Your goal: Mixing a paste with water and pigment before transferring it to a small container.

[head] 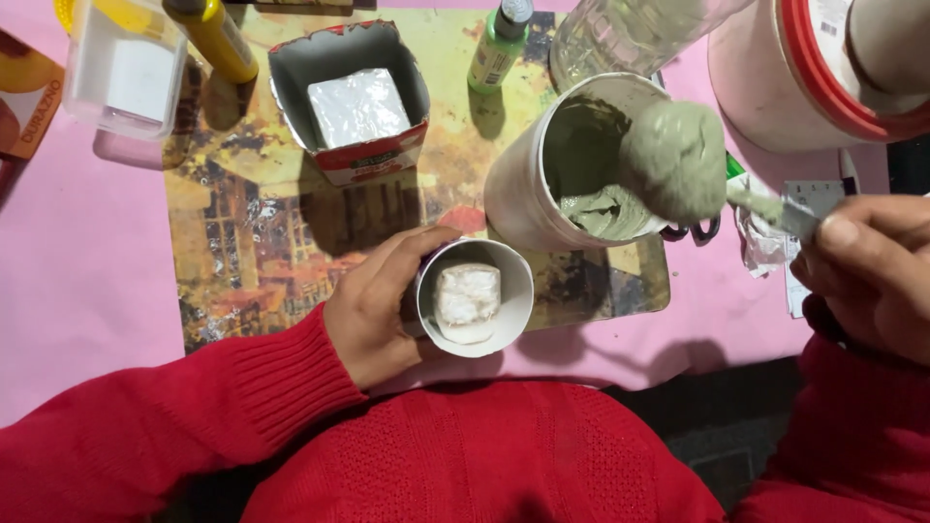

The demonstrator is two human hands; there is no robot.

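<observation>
So the small cup (475,297) has just a white lump sitting in it and none of the grey mix, so filling looks barely started. The carton (351,102) up top holds its own white block, also bare. Left hand (380,305) wraps its fingers around the cup near the mat's edge. Right hand (872,266) grips a spoon (678,160) heaped with grey paste, held over the tub (567,165).

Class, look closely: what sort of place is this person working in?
Probably a home craft table: a pink cloth under a paint-stained board, a white tub of grey-green paste, and a small green paint bottle.
</observation>
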